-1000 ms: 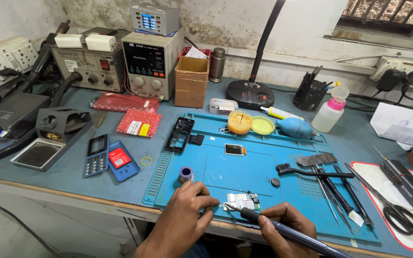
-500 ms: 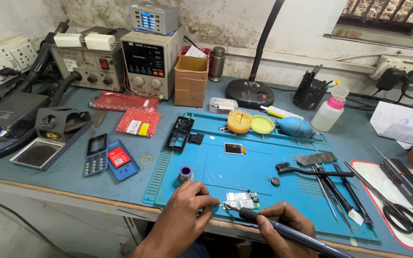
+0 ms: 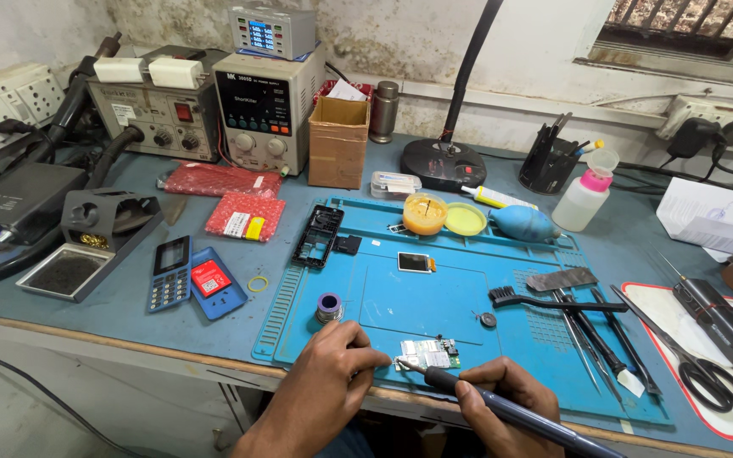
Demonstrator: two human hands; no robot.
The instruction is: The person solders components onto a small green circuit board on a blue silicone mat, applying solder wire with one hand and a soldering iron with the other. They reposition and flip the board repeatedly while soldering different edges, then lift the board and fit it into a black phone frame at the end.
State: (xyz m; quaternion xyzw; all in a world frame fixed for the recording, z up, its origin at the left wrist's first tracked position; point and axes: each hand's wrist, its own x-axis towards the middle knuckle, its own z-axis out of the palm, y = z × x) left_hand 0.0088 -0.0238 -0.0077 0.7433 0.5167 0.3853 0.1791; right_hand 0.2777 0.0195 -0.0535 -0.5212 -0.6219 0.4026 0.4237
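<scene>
from up here i judge the work on the small circuit board (image 3: pixel 428 354) as under way, not finished: the board lies bare near the front edge of the blue mat (image 3: pixel 434 297), while the black phone frame (image 3: pixel 316 236), the little screen (image 3: pixel 415 262) and the blue keypad cover (image 3: pixel 170 271) lie apart, unassembled. my left hand (image 3: pixel 332 377) is curled, fingertips pinched together just left of the board; whether it grips a fine wire i cannot tell. my right hand (image 3: pixel 502 403) is closed around the soldering iron (image 3: pixel 502 407), pen-style, its tip touching the board's left edge. both wrists sit low at the bench (image 3: pixel 112 309) edge, with the solder spool (image 3: pixel 329 306) just beyond my left hand.
</scene>
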